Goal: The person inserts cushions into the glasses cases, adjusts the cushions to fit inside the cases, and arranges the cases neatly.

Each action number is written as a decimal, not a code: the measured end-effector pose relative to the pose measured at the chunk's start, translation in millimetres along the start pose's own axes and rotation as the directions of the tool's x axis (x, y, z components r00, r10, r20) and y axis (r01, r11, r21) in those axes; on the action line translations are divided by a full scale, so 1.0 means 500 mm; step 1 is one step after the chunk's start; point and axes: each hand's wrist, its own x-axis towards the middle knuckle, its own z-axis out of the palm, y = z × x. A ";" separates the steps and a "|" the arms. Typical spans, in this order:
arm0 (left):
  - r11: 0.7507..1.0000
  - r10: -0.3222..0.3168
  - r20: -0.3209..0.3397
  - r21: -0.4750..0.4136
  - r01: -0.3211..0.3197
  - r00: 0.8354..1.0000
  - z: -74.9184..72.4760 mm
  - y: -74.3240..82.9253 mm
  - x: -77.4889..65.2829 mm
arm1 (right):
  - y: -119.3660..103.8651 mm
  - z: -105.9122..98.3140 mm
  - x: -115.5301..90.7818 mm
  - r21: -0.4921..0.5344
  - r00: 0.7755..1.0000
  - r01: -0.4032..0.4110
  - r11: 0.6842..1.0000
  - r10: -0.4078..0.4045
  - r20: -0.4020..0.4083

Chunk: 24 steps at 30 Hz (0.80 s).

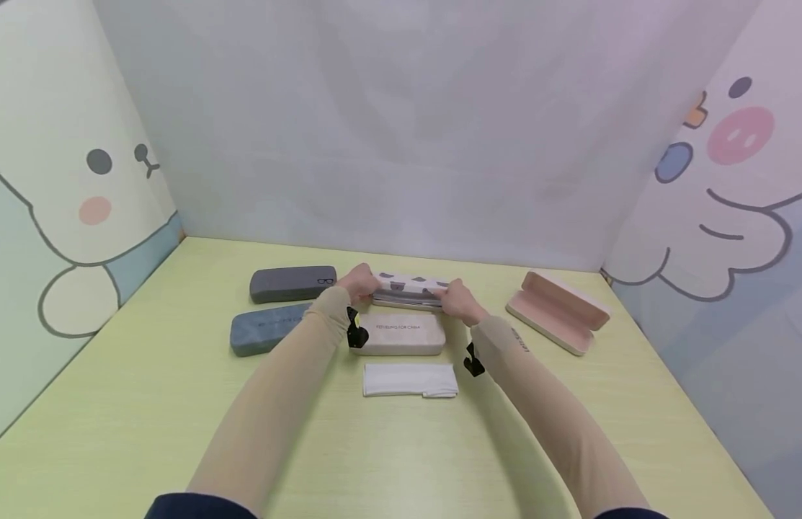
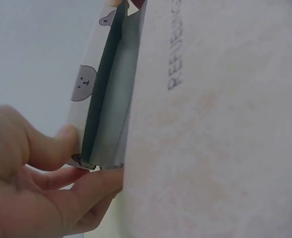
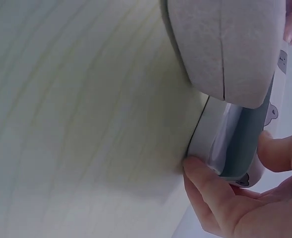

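A white glasses case [image 1: 410,284] with grey bear faces lies at the back middle of the table, its lid partly raised. My left hand [image 1: 359,281] grips its left end, with the thumb [image 2: 61,148] on the lid and the fingers at the end and below. At the other end my right hand [image 1: 462,303] holds it the same way, thumb on the lid and fingertips [image 3: 198,168] low on the base. Through the gap a dark green lining [image 3: 245,141] shows. Something pale lies inside; its kind is unclear.
Just in front sits a shut pale glasses case [image 1: 401,339] with lettering, then a folded white cloth [image 1: 410,380]. A dark grey case [image 1: 290,283] and a blue case [image 1: 266,331] lie left. An open pink case [image 1: 546,317] is at the right.
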 end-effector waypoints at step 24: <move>0.983 0.035 -0.082 0.185 -0.019 0.996 0.023 -0.004 -0.010 | 0.014 0.027 -0.014 -0.187 0.997 -0.012 0.982 -0.003 -0.076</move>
